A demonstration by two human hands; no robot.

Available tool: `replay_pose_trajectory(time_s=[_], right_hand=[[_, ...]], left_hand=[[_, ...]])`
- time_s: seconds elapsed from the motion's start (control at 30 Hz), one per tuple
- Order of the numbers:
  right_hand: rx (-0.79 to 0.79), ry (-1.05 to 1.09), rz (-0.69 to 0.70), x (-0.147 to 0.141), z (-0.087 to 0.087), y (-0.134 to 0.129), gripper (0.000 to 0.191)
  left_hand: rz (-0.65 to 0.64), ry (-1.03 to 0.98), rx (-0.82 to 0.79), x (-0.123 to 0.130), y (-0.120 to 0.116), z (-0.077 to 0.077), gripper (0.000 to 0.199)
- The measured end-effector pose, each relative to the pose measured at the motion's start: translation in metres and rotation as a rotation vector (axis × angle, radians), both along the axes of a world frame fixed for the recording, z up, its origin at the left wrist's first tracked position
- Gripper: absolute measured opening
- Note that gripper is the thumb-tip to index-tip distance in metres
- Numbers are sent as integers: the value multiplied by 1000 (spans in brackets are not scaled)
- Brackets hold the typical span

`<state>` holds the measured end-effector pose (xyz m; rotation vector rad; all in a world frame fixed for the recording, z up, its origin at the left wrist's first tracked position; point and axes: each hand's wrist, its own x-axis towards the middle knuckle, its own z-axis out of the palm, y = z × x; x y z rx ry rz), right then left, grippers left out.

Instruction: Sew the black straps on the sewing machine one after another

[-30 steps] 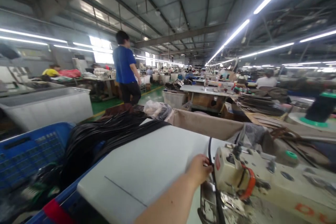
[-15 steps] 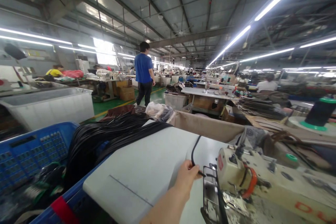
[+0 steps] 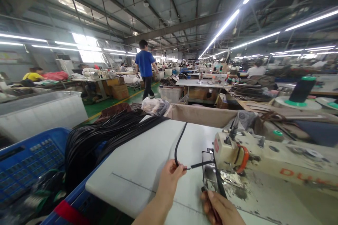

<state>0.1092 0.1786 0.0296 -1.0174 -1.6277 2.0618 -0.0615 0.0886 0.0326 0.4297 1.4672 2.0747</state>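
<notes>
Pinching a black strip [image 3: 175, 150] to the left of the sewing machine [image 3: 264, 149]

Holds the black strip in a narrow pinch between thumb and fingertips of the left hand [image 3: 169, 175], left of the sewing machine. Lets a small tip poke out toward the sewing machine and sends the rest curving away over the pale tabletop [image 3: 137, 154] to the far edge. Nearly touches, with that tip, a short black piece [image 3: 202, 164] reaching across to the metal plate [image 3: 210, 173] just left of the sewing machine; cannot tell joined from separate.

Curls the right hand [image 3: 224, 208] around a dark reddish thing [image 3: 214, 213], by the near end of the metal plate, on the near left side of the sewing machine; too covered by the fingers to identify.

Has a heap of black strips [image 3: 113, 132] lying over the far left edge of the tabletop, well left of the sewing machine, and a blue crate [image 3: 39, 149] farther left. Has a beige bin [image 3: 203, 114] beyond the sewing machine to the left, and a spool of black thread [image 3: 302, 89] beyond to the right. Shows a person in a blue shirt [image 3: 144, 65], seen from behind, far beyond the sewing machine to the left.
</notes>
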Motion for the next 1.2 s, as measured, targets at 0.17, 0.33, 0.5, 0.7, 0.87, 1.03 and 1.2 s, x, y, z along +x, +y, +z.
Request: replay_pose_trajectory(time_s=[0.17, 0.33, 0.5, 0.7, 0.87, 1.03, 1.2], right_hand=[[-107, 40, 86, -16, 9, -3, 73], [-157, 55, 152, -31, 18, -6, 69], [-187, 44, 249, -44, 24, -16, 76], [-82, 50, 336, -50, 24, -23, 70], [179, -7, 240, -31, 23, -14, 47], [1248, -449, 60, 15, 18, -3, 13], [1439, -905, 118, 43, 7, 4, 53]], left_hand=[[34, 33, -9, 5, -24, 5, 37], [64, 62, -48, 8, -44, 12, 35], [52, 116, -98, 12, -60, 7, 33], [55, 129, -102, 17, -69, 2, 32], [22, 148, -179, 10, -80, 5, 36], [-109, 162, -356, -7, -94, 12, 42], [-175, 300, -505, -28, -104, 11, 46]])
